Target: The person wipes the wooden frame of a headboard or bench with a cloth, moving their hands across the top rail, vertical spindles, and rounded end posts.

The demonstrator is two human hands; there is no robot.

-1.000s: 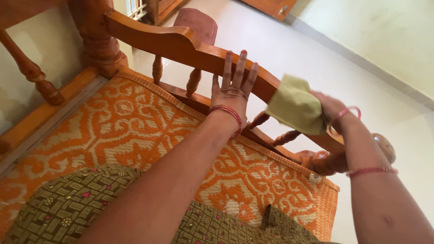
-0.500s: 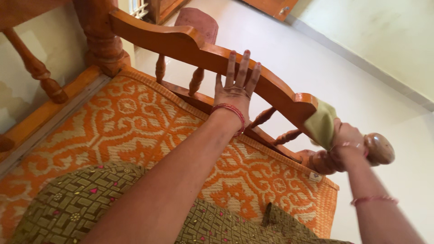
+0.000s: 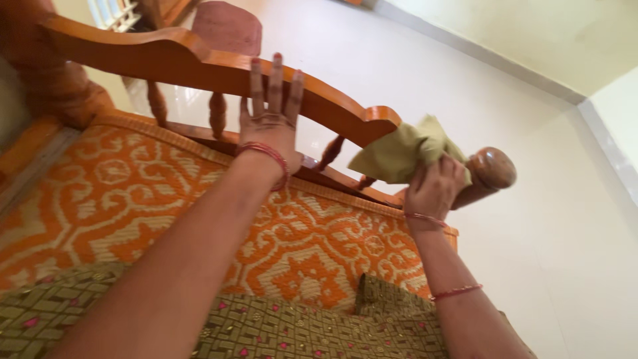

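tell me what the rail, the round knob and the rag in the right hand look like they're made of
Rail: looks like wood with a glossy orange-brown varnish; it shines along its curved top edge.
Round knob: probably the same turned wood, polished, with a bright glint.
Rag: soft woven cloth, matte olive-yellow, creased and bunched in the right hand.

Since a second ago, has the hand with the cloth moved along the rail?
Yes. The right hand carried the cloth off the rail's end to the round post knob.

Pale glossy floor [image 3: 425, 73] catching daylight, cream wall [image 3: 531, 33] with grey skirting beyond, orange patterned mat [image 3: 133, 193] below, round maroon stool [image 3: 226, 26] up top.
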